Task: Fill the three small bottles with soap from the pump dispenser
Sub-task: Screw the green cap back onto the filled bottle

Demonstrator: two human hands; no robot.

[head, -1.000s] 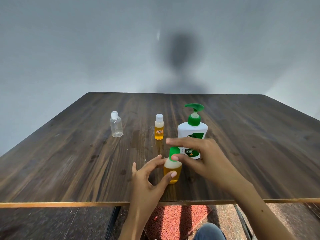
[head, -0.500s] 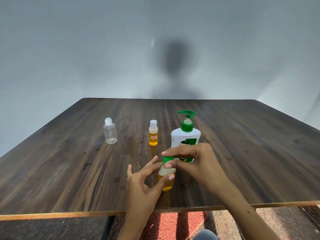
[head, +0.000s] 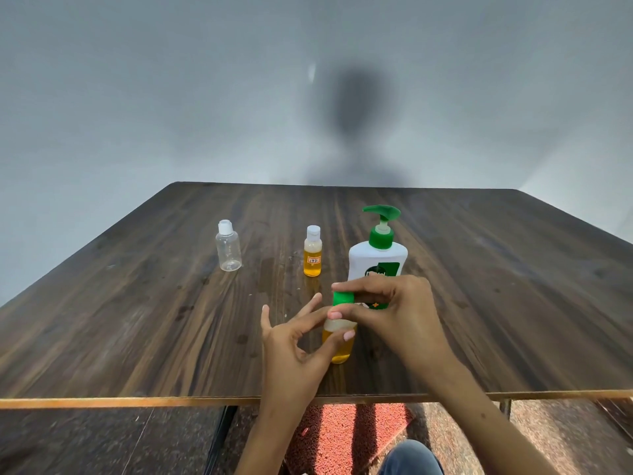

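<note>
Both hands [head: 346, 323] grip the green-capped bottle [head: 339, 341] beside the dispenser [head: 377, 258]

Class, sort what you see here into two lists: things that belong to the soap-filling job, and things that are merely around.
Part of the job:
pump dispenser
clear bottle, empty
white-capped bottle, holding yellow liquid
green-capped bottle, body pinched by the left hand, cap pinched by the right hand

Merely around:
table
red mat
wall

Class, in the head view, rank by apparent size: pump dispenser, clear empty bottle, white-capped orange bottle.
1. pump dispenser, though partly hidden by a hand
2. clear empty bottle
3. white-capped orange bottle, the slimmest, at similar distance
</note>
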